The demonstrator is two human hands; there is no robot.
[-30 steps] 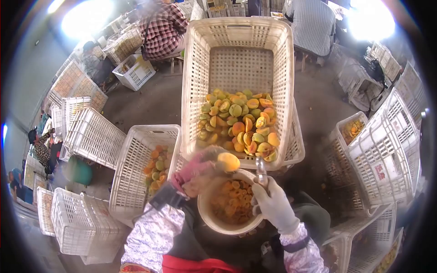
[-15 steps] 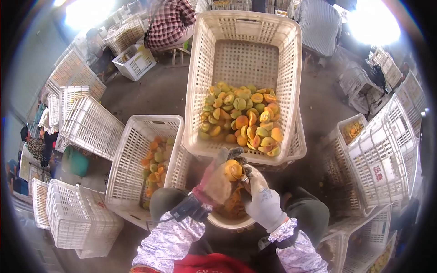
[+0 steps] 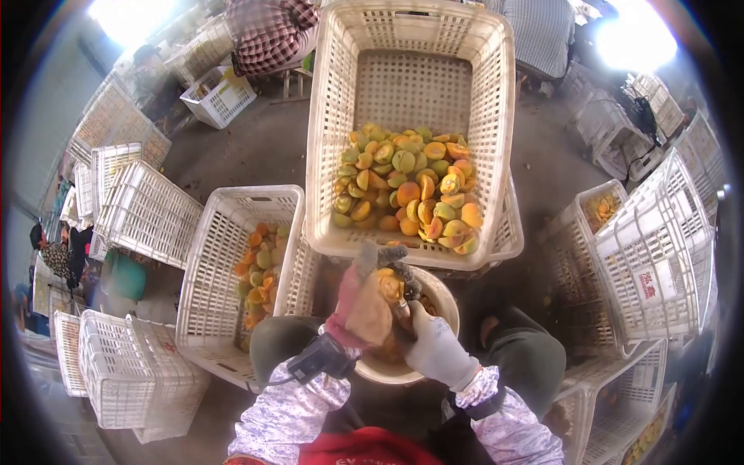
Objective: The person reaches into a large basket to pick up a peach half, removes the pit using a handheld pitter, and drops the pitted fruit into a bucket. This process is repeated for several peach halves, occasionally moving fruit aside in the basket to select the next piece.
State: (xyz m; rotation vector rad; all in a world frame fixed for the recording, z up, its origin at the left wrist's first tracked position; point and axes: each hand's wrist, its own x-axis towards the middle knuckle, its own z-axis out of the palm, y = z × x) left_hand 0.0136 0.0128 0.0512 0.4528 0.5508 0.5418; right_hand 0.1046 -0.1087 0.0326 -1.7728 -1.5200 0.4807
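My left hand (image 3: 364,298), in a stained glove with dark fingertips, is closed around a yellow-orange peach half (image 3: 390,284). In a white glove, my right hand (image 3: 440,347) grips a small metal-ended tool (image 3: 402,310) against the fruit; its exact kind is hidden by the fingers. Both hands are over a pale bucket (image 3: 451,306) between my knees, with orange scraps partly visible inside. Just beyond stands a large white crate (image 3: 490,155), its near part heaped with green, yellow and orange peach halves (image 3: 407,186).
To the left, another white crate (image 3: 203,267) contains more fruit pieces. Stacked crates (image 3: 139,372) stand at far left, and leaning crates (image 3: 651,256) rise on the right. A teal bucket (image 3: 124,275) sits at left. People in a checked shirt (image 3: 271,35) and a striped shirt (image 3: 535,35) sit beyond.
The view has shifted a little, so the large crate appears higher. The peach half has turned in my left hand and shows less of its face. Both hands keep their grip.
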